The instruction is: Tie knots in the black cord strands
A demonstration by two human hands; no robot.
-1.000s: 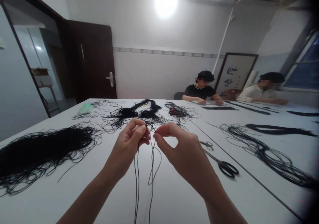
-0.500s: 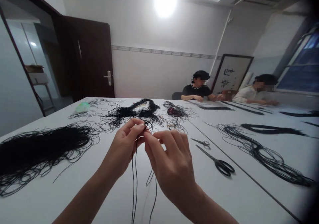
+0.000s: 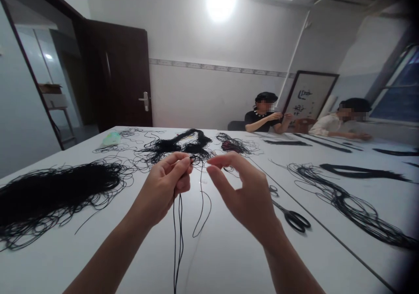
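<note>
Thin black cords (image 3: 180, 233) hang from my left hand (image 3: 168, 182), whose thumb and fingers are pinched on them near the middle of the view. A small loop shows at its fingertips, and one cord drops from there in a loose curve to the right. Just right of that cord is my right hand (image 3: 245, 189), its thumb and index finger apart with nothing visible between them. Beyond both hands, a tangled black cord pile (image 3: 193, 145) lies on the white table (image 3: 229, 250).
A thick black cord bundle (image 3: 62, 189) lies at left. Large scissors (image 3: 296, 220) and small scissors (image 3: 273, 190) lie right of my right hand, partly behind it. Further right is a looser cord bundle (image 3: 350, 202). Two people (image 3: 263, 115) sit at the far side.
My right hand has let go of the cord and moved right, its fingers opening. My left hand still holds the cords. One seated person has raised both hands.
</note>
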